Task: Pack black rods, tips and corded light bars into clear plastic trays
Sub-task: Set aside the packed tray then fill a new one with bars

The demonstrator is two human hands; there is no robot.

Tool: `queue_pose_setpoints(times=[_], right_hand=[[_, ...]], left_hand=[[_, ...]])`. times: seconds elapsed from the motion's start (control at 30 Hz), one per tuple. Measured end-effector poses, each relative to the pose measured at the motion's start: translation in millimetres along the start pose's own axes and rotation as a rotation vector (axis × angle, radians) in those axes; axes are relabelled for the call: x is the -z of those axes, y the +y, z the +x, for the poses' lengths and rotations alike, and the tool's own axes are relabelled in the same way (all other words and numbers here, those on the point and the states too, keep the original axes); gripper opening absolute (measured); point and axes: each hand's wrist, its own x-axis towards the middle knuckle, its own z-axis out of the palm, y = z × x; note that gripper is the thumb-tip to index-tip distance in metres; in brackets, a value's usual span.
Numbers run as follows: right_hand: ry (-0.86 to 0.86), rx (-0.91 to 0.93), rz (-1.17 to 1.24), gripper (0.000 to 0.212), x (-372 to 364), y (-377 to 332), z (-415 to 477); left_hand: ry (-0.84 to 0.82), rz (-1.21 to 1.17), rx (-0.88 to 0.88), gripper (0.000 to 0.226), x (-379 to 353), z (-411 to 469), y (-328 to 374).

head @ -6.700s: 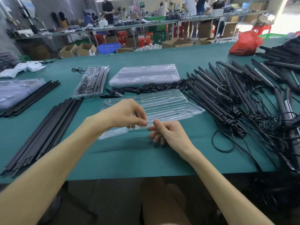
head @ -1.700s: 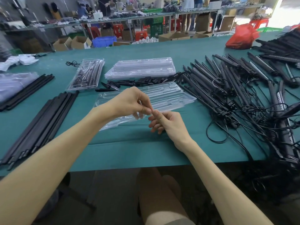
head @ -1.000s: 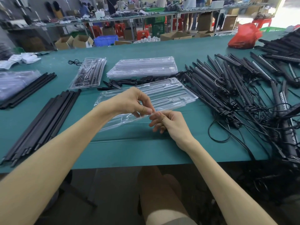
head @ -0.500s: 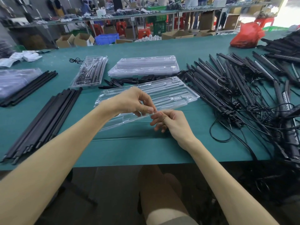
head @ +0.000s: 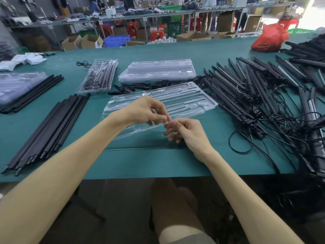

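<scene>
Green table (head: 158,164) fills mid frame. Right side: big tangle of corded light bars (head: 263,95). Left: black rods (head: 49,129) laid side by side, running diag. Upper centre: stack of clear trays (head: 158,69). In front of it, centre frame, an empty clear tray (head: 184,101), near edge tilted up. Packed tray (head: 100,74) sits left of the stack. Left hand (head: 146,110) & right hand (head: 186,132) both pinch the empty tray's near rim, thumb vs fingers, hands almost touching. Small black tips (head: 137,86) lie btwn stack & empty tray.
</scene>
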Motion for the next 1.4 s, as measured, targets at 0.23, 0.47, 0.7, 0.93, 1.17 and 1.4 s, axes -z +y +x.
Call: queue_pose_setpoints(times=[0.23, 0.47, 0.7, 0.93, 1.17, 1.4], right_hand=[[-0.007, 0.0, 0.005, 0.026, 0.1, -0.6, -1.0], [0.0, -0.003, 0.024, 0.028, -0.3, 0.1, -0.6], [0.067, -0.043, 0.149, 0.05, -3.1, -5.8, 2.6], [0.077, -0.065, 0.182, 0.033, -1.0, -6.4, 1.8], [0.128, -0.104, 0.219, 0.017, -0.3, -4.8, 4.2], [0.168, -0.113, 0.232, 0.016, -0.5, -2.3, 6.2]], left_hand=[[0.017, -0.012, 0.0, 0.02, -0.8, -0.6, -2.2], [0.063, 0.068, -0.055, 0.015, -4.7, -1.5, -2.3], [0.311, 0.468, -0.313, 0.01, -33.3, -8.7, 2.3], [0.358, 0.426, -0.267, 0.01, -38.4, -6.9, 7.2], [0.606, 0.398, -0.318, 0.015, -25.6, -5.5, 22.6], [0.455, 0.872, -0.504, 0.026, -41.9, -25.6, 12.1]])
